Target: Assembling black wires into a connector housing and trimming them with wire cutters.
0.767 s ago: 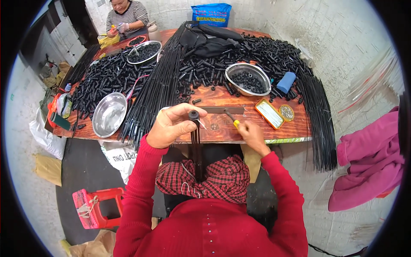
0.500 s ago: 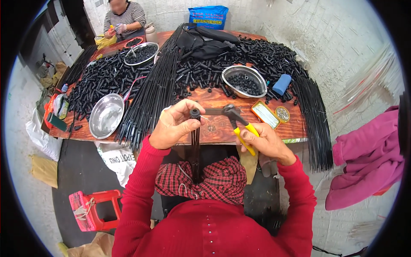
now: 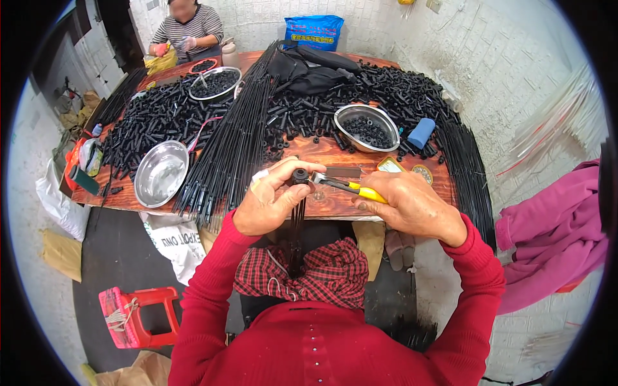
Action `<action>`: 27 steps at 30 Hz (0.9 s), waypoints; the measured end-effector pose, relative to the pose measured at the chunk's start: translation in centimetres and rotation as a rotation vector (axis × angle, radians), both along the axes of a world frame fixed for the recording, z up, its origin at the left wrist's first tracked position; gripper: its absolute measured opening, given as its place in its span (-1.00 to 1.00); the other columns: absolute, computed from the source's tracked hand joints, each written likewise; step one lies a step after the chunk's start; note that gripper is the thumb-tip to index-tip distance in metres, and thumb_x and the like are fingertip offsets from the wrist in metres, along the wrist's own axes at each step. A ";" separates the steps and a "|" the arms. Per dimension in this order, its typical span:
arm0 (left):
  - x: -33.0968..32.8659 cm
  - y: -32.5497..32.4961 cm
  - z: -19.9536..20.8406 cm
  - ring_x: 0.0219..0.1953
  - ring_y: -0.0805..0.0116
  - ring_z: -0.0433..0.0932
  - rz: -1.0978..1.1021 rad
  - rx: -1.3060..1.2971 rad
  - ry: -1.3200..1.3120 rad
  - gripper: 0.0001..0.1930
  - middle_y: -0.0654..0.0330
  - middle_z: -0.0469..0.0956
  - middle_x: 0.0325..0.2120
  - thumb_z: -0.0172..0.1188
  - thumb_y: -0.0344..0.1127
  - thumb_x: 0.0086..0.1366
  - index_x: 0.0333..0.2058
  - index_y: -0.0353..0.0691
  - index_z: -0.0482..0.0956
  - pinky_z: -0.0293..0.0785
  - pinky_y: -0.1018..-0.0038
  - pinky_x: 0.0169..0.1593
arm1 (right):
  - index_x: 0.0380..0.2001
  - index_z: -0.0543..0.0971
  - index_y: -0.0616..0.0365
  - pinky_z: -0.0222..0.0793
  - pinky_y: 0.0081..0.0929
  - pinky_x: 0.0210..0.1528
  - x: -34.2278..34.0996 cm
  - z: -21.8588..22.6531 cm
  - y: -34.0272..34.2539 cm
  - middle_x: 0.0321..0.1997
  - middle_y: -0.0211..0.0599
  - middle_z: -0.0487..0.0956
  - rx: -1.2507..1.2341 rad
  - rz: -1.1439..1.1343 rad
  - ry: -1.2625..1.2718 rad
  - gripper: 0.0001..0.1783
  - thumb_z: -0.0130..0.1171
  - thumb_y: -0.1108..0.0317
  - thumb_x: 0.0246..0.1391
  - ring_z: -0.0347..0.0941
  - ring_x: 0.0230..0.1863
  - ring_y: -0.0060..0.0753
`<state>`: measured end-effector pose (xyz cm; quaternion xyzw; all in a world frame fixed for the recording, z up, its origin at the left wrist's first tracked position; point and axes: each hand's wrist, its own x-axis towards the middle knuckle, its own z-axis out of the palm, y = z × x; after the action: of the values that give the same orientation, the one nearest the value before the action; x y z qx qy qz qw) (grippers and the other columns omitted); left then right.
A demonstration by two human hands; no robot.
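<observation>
My left hand (image 3: 270,199) grips a bundle of thin black rods (image 3: 297,231) standing upright from my lap, with a small black cap (image 3: 300,175) on its top end. My right hand (image 3: 409,204) holds yellow-handled pliers (image 3: 344,186), their jaws pointing left and close to the cap. Both hands hover over the near edge of the wooden table (image 3: 335,154).
Piles of black tubes (image 3: 154,116) and long black rods (image 3: 232,141) cover the table, with an empty steel bowl (image 3: 161,172) and a bowl of black caps (image 3: 367,127). Another person (image 3: 187,29) sits at the far end. A red stool (image 3: 132,315) stands lower left, pink cloth (image 3: 553,238) at right.
My right hand picked the pliers up from the table and brought them left to the cap on the rod bundle. The left hand kept holding the bundle.
</observation>
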<state>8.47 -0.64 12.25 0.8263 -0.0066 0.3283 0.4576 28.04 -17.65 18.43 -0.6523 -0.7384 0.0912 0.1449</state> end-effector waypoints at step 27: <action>0.3 -0.3 -0.2 -0.36 0.55 0.41 0.051 -0.174 0.012 -0.72 0.22 0.51 -0.33 0.13 -0.38 0.23 -0.10 -0.35 0.54 0.33 0.61 -0.28 | -0.45 0.52 0.19 0.32 -0.42 -0.61 1.4 -0.8 1.0 -0.67 -0.33 0.44 0.230 0.046 -0.282 -0.58 0.17 -0.02 0.10 0.40 -0.69 -0.33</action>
<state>8.78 -0.95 12.08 0.7852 0.0459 0.3341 0.5193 29.39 -16.64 17.66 -0.6208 -0.7715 -0.0831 0.1115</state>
